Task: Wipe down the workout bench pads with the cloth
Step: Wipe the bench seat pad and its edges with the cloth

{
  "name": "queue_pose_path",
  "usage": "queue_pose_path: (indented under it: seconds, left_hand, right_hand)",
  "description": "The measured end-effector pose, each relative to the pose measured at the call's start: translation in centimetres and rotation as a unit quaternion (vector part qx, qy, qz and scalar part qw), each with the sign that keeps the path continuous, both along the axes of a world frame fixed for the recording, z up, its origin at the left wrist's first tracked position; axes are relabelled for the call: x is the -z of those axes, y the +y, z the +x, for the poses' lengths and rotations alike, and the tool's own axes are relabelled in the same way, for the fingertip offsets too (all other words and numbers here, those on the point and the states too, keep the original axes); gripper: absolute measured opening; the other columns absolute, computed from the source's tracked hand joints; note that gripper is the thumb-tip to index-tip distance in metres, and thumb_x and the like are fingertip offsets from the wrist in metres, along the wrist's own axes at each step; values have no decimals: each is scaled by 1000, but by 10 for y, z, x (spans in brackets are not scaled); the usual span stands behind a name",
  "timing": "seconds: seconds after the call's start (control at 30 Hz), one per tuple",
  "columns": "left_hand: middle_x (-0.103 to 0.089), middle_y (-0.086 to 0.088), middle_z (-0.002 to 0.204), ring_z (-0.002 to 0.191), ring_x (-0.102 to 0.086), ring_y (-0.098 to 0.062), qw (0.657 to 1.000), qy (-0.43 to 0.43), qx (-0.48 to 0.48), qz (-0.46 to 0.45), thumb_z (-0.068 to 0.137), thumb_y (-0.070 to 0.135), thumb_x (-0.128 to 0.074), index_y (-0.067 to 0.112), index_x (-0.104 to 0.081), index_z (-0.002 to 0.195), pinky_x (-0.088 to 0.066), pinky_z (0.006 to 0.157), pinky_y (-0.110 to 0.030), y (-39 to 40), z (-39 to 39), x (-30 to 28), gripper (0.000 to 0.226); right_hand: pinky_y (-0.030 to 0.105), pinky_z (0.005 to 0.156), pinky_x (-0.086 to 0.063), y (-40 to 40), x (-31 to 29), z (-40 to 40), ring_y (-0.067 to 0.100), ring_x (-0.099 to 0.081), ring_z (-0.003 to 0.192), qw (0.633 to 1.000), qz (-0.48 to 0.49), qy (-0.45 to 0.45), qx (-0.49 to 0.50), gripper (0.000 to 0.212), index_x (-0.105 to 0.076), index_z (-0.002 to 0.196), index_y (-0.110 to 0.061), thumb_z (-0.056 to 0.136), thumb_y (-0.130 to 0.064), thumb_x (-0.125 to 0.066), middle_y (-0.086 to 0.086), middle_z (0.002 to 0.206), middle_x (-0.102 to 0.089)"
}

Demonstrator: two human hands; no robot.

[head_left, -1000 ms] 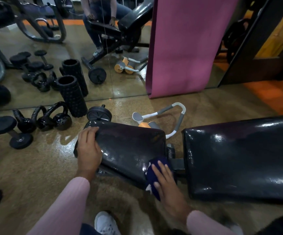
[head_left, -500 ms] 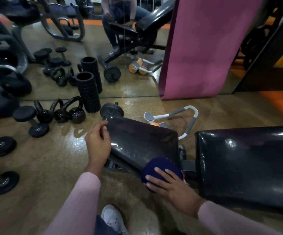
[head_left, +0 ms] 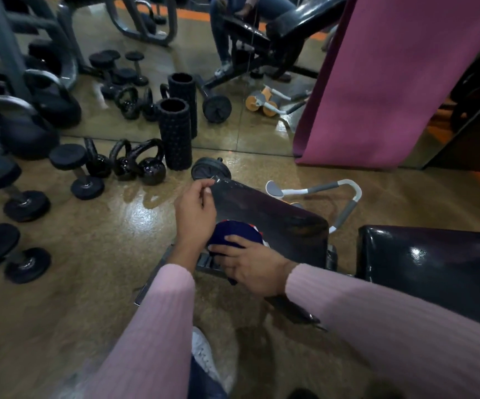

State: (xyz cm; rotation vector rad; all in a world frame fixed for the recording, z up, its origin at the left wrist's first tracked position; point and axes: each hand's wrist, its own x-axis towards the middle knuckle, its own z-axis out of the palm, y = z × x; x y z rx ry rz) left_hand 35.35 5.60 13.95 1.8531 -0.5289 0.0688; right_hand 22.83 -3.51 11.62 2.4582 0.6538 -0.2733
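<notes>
Though our right hand (head_left: 254, 266) covers much of the blue cloth (head_left: 237, 231), we see its flat fingers pressing the cloth on the near-left edge of the seat pad (head_left: 273, 220), while our left hand (head_left: 195, 214) curls over that pad's far-left corner.

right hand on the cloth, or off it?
Touching. Head view: right hand lies on the blue cloth, fingers pressing it against the seat pad.
</notes>
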Motion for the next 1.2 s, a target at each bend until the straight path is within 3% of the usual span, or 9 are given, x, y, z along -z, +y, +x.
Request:
queue_pose_path:
  seconds: [0.07, 0.17, 0.4, 0.5, 0.6, 0.73, 0.83, 1.03, 1.2]
  left_hand:
    - [-62, 3, 104, 91, -54, -4, 1000, -4, -1, 7, 96, 14, -46, 17, -64, 108, -44, 78, -15, 2, 0, -4, 22]
    - [-63, 0, 110, 100, -58, -15, 997, -22, -28, 61, 95, 18, -46, 16, -63, 114, -46, 87, -30, 6, 2, -4, 25]
    - [-69, -9, 101, 90, -62, -26, 982, 7, -3, 186, 97, 26, -43, 18, -62, 121, -49, 77, -34, 15, 13, -3, 32]
    - [-67, -8, 111, 100, -61, -25, 985, 35, 18, 166, 97, 18, -41, 15, -61, 122, -47, 84, -31, 16, 15, -7, 33]
    - [-64, -4, 120, 110, -58, -21, 985, 123, 33, 113, 98, 20, -41, 14, -63, 120, -44, 97, -34, 19, 22, -10, 31]
    - [-68, 1, 111, 107, -60, -15, 967, 249, 56, 17, 88, 44, -39, 27, -65, 94, -41, 102, -42, 22, 30, -11, 32]
    - [-68, 2, 108, 109, -59, -12, 951, 304, 58, -27, 88, 46, -34, 25, -63, 93, -37, 107, -41, 24, 32, -12, 37]
    - [-67, -1, 113, 108, -58, -14, 941, 331, 68, -29, 95, 49, -24, 21, -62, 104, -38, 104, -38, 27, 32, -18, 49]
    - [-69, 0, 112, 107, -58, -12, 938, 338, 75, -14, 75, 64, -21, 20, -63, 107, -38, 102, -35, 25, 36, -20, 69]
  right_hand:
    - [43, 107, 22, 3, -1, 4, 21, -3, 148, 1000, 5, -3, 8, 42, -54, 134, -22, 95, -34, -43, -4, 154, -32]
    - [46, 108, 21, -2, -1, -13, 24, -4, 148, 1000, 9, -19, 5, 43, -54, 134, -20, 94, -31, -45, -3, 154, -34]
    - [50, 116, -1, -30, -8, -33, 22, -20, 145, 994, -9, 80, -67, 38, -64, 123, -24, 87, -34, -59, -3, 144, -48]
    - [47, 114, -5, -15, -14, 4, 20, -26, 143, 998, 2, 45, -52, 38, -65, 122, -25, 86, -37, -56, -5, 139, -52]
    - [48, 116, -2, 11, -17, 32, 22, -12, 147, 1000, 10, -26, -6, 44, -51, 137, -17, 96, -32, -44, 0, 153, -36]
    - [47, 117, -10, 12, -21, 19, 22, -22, 145, 1000, -7, 4, -15, 38, -60, 129, -20, 96, -30, -45, -1, 145, -47]
    - [44, 116, -14, 0, -40, 22, 19, -27, 143, 997, 32, 53, -48, 36, -62, 126, -18, 95, -27, -45, 0, 143, -49]
    - [51, 117, -6, 52, -24, 59, 28, -22, 143, 998, -38, 17, 41, 37, -62, 125, -21, 95, -33, -45, 4, 140, -52]
    - [44, 117, -10, 18, -28, 44, 20, -34, 138, 998, -7, 56, -30, 31, -66, 117, -25, 94, -31, -46, -4, 133, -58]
